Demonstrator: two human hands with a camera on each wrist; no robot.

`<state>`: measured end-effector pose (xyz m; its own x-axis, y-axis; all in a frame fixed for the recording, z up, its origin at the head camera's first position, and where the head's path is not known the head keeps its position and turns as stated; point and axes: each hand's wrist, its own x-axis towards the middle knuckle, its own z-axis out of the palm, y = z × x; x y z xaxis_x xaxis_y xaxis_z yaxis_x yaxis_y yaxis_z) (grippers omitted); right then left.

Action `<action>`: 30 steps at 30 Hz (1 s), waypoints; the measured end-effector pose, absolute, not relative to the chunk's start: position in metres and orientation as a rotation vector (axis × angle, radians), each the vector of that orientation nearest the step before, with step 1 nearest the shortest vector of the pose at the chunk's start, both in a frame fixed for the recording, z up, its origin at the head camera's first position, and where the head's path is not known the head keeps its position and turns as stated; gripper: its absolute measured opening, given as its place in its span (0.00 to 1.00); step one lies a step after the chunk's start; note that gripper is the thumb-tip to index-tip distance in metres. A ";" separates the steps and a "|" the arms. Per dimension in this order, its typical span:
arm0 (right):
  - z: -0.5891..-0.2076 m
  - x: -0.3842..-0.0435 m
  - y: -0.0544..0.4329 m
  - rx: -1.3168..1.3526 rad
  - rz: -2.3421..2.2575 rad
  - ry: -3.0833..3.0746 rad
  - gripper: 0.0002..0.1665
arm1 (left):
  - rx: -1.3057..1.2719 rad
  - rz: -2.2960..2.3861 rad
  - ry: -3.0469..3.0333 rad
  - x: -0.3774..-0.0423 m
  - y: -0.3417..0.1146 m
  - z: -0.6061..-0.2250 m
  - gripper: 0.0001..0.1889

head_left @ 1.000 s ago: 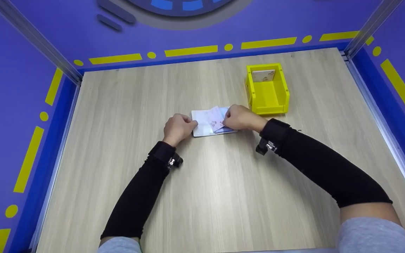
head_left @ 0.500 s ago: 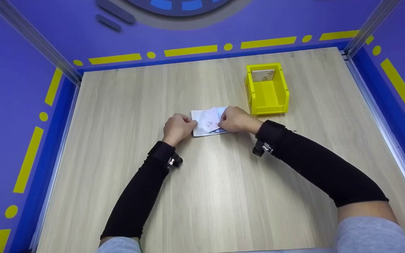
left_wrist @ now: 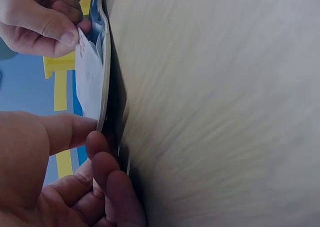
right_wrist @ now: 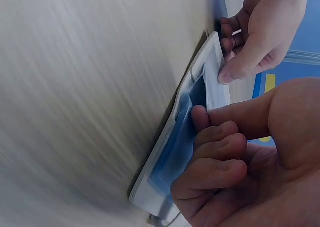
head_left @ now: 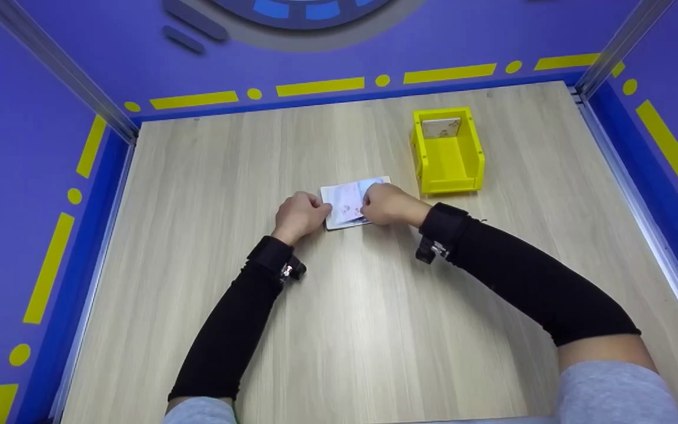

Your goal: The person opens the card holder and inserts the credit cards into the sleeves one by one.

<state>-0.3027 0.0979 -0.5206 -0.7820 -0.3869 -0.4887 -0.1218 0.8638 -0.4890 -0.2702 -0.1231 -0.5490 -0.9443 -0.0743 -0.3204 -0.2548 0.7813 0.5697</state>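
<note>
Toward nine o'clock my right hand (head_left: pixel 387 204) has shifted since a second ago, and the pale printed leaf (head_left: pixel 348 199) with it. That hand's thumb and forefinger pinch the leaf's edge; my left hand (head_left: pixel 301 214) pinches the open booklet (head_left: pixel 328 195) at its nine o'clock edge. The booklet lies on the table (head_left: pixel 345 330), with the yellow bin (head_left: pixel 448 185) at its two o'clock. I judge the leaf could crease if I pull unevenly, the blue sheet (right_wrist: pixel 169 154) could drag along if my fingertips catch it, and the booklet could skid should my left grip loosen.
</note>
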 end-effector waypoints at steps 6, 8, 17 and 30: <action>-0.534 -0.306 0.094 -0.414 -0.598 2.437 0.20 | -0.223 0.909 2.680 -0.273 -0.121 -0.549 0.18; -0.534 -0.306 0.092 -0.430 -0.577 2.442 0.19 | -0.217 0.904 2.677 -0.273 -0.121 -0.550 0.19; -0.523 -0.300 0.082 -0.534 -0.382 2.483 0.12 | -0.168 0.874 2.685 -0.275 -0.123 -0.551 0.20; -0.512 -0.309 0.090 -0.551 -0.432 2.592 0.19 | -0.123 0.883 2.715 -0.293 -0.135 -0.592 0.21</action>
